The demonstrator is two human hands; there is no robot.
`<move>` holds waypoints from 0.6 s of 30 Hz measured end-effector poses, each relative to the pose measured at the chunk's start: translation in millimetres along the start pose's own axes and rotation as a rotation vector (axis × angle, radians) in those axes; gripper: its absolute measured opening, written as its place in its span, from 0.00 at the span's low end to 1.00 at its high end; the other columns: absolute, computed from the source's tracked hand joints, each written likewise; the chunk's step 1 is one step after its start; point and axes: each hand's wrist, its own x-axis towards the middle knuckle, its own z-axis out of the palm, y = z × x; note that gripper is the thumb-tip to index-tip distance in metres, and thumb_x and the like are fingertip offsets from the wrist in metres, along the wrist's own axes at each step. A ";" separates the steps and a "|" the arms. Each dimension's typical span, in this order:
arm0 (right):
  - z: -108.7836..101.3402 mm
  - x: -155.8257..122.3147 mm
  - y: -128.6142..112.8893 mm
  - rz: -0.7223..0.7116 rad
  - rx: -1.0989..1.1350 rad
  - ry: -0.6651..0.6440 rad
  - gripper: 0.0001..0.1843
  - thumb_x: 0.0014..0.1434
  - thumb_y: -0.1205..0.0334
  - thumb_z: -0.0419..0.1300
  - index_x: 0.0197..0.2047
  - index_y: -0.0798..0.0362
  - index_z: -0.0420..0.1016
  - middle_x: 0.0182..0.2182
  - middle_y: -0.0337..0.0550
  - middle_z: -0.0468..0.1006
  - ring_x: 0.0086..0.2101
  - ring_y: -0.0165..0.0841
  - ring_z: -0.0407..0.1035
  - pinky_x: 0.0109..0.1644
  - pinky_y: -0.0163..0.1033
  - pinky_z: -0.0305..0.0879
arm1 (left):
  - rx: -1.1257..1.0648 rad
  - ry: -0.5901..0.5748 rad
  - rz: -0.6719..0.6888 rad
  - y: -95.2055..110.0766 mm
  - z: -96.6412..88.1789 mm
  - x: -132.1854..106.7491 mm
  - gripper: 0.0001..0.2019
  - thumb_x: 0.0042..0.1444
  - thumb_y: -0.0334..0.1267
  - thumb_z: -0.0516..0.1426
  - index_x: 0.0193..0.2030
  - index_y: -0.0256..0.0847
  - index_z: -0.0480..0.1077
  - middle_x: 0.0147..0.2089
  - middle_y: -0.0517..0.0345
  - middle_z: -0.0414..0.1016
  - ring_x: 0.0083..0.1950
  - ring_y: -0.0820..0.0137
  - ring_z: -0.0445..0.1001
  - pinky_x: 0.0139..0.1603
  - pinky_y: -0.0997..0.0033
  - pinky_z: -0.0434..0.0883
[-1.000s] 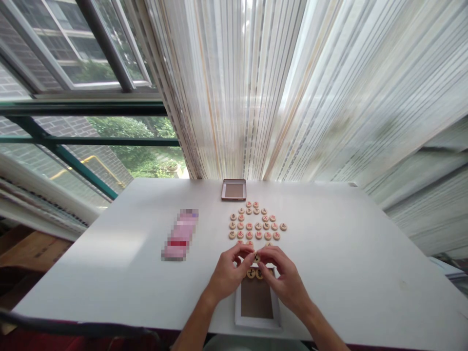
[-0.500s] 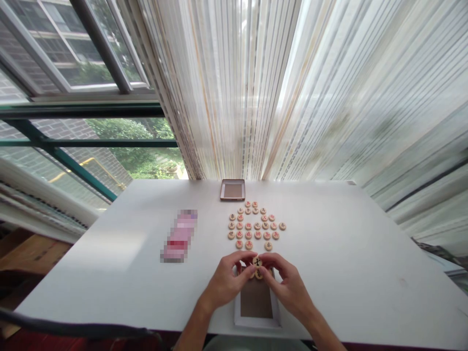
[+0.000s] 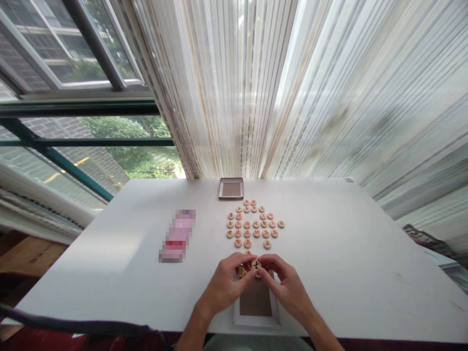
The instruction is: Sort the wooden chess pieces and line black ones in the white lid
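Note:
My left hand (image 3: 226, 283) and my right hand (image 3: 287, 285) meet over the far end of a shallow white box (image 3: 237, 317) near the table's front edge. Both pinch a round wooden chess piece (image 3: 256, 265) with a black character, held flat between the fingertips. A few more pieces (image 3: 242, 272) lie in the box under the fingers, partly hidden. Beyond the hands, several round wooden pieces (image 3: 255, 224) with red and black characters are spread in rows on the white table (image 3: 347, 253).
A small brown-rimmed box lid (image 3: 231, 188) lies at the table's far edge. A pink blurred packet (image 3: 178, 235) rests left of the pieces. Striped curtains (image 3: 292, 87) hang behind the table and a window (image 3: 73, 97) is at the left.
Both hands have drawn slightly toward me with the black-marked piece, from over the nearest loose pieces to over the box's far end. The view tilted a little.

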 end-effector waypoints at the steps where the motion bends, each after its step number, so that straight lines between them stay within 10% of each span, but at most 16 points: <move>1: 0.0 -0.7 -0.1 0.007 0.003 -0.004 0.11 0.66 0.56 0.62 0.49 0.50 0.76 0.44 0.46 0.82 0.42 0.38 0.78 0.48 0.42 0.75 | 0.012 -0.004 0.009 0.6 -0.1 -0.7 0.14 0.63 0.42 0.61 0.54 0.45 0.77 0.46 0.53 0.80 0.45 0.66 0.77 0.50 0.68 0.74; 18: 2.1 -7.6 -6.5 0.052 0.007 -0.011 0.10 0.66 0.55 0.62 0.46 0.51 0.76 0.40 0.44 0.81 0.38 0.36 0.76 0.45 0.39 0.74 | 0.147 0.021 0.105 -5.0 -1.5 -15.9 0.15 0.61 0.34 0.63 0.54 0.47 0.73 0.47 0.55 0.77 0.47 0.65 0.75 0.50 0.66 0.74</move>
